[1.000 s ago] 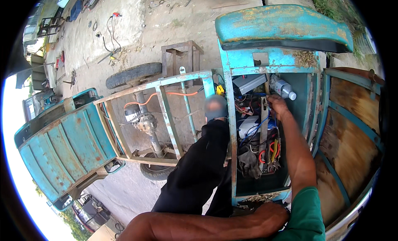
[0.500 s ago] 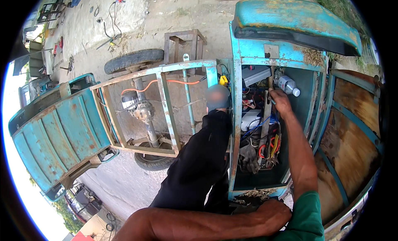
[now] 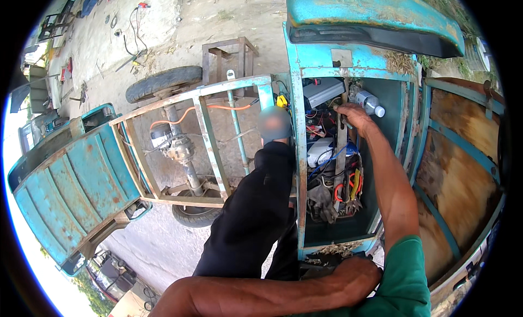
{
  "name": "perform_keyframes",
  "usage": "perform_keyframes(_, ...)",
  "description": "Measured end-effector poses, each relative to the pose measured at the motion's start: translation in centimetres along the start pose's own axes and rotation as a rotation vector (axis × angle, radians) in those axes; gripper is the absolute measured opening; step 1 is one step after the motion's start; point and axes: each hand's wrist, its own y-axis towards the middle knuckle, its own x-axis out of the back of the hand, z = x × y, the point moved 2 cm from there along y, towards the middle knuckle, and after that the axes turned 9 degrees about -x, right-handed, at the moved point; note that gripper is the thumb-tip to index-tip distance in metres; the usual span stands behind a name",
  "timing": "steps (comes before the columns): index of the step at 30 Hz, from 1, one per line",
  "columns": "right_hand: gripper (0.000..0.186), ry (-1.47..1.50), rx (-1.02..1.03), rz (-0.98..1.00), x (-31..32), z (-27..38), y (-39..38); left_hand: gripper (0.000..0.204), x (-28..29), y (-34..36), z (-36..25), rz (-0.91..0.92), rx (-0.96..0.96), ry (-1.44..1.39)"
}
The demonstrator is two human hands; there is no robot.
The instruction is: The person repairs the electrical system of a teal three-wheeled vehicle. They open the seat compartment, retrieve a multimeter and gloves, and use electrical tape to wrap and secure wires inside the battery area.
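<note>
My right hand [image 3: 355, 119] reaches into a teal metal compartment [image 3: 299, 170], its fingers closed beside a flat metal bar [image 3: 341, 145]. A short, thin thing shows below the fingers, too small to name. Next to that hand are a clear plastic bottle [image 3: 370, 103] with a white cap and a silver metal box [image 3: 322, 92]. Under it lie tangled wires, a blue-and-white device [image 3: 320, 152], grey gloves [image 3: 321, 202] and pliers with orange and yellow handles [image 3: 355, 189]. My left hand [image 3: 357, 276] rests across by my right upper arm, its fingers hidden.
An open lid panel [image 3: 457, 137] stands at the right, and a teal padded seat [image 3: 376, 17] at the far side. Leftward extends a bare vehicle frame [image 3: 212, 148] with an axle, a tyre [image 3: 163, 83] and an orange cable [image 3: 180, 119]. A black trouser leg [image 3: 245, 208] crosses the middle.
The whole view has shifted, so the vehicle sits slightly further left and up. My right hand stays by the metal bar, its fingers moved a little across it. My left arm keeps its place.
</note>
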Motion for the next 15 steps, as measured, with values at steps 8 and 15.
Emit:
perform_keyframes(8,0.034,-0.544,0.129,0.047,-1.6,6.3,-1.4,0.018,1.6,-0.2,-1.2,-0.009,0.085,-0.059)
perform_keyframes(15,0.024,-0.369,0.114,0.145,-2.1,5.1,0.6,0.018,0.8,-0.1,-0.2,-0.009,0.039,-0.094)
